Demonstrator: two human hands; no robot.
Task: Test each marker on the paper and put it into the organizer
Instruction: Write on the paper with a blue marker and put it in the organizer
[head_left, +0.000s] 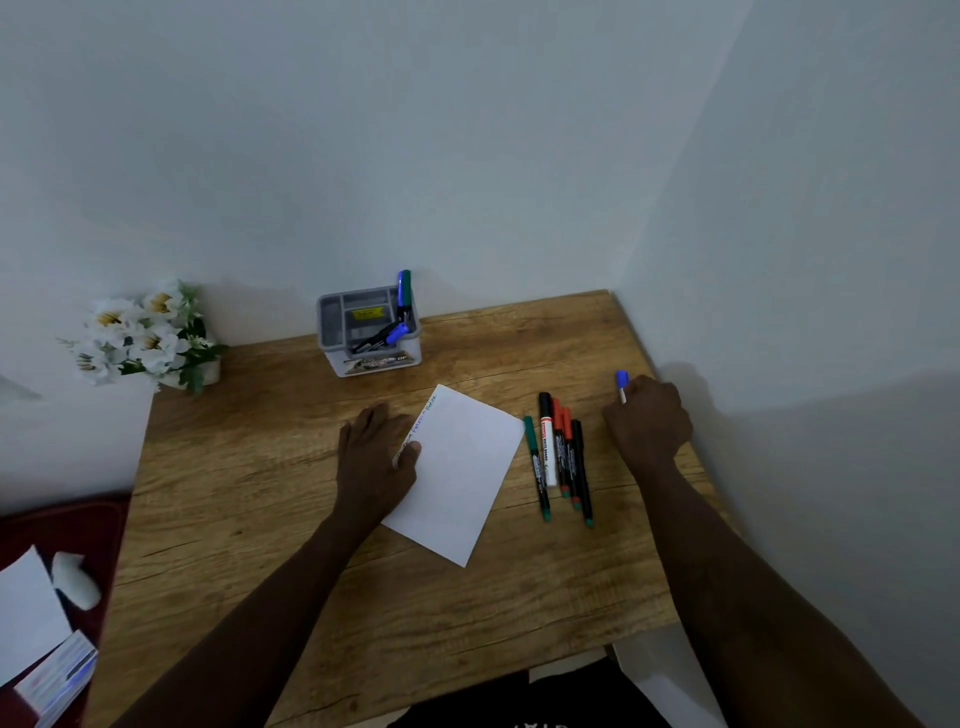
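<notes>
A white sheet of paper (460, 467) lies mid-table with small test scribbles along its upper left edge. My left hand (376, 457) rests flat on the paper's left edge. My right hand (647, 423) grips a blue-capped marker (622, 383) near the table's right edge, cap pointing up and away. Between the paper and that hand lie several markers (558, 457) side by side: green, black-and-white, red and dark ones. The grey organizer (332, 325) stands at the back by the wall, holding blue and green markers (402, 291).
A pot of white artificial flowers (145, 338) sits at the table's back left corner. Walls close in at the back and right. Left of the wooden table (260, 519), a red surface carries paper, a white object and a small box (57, 675).
</notes>
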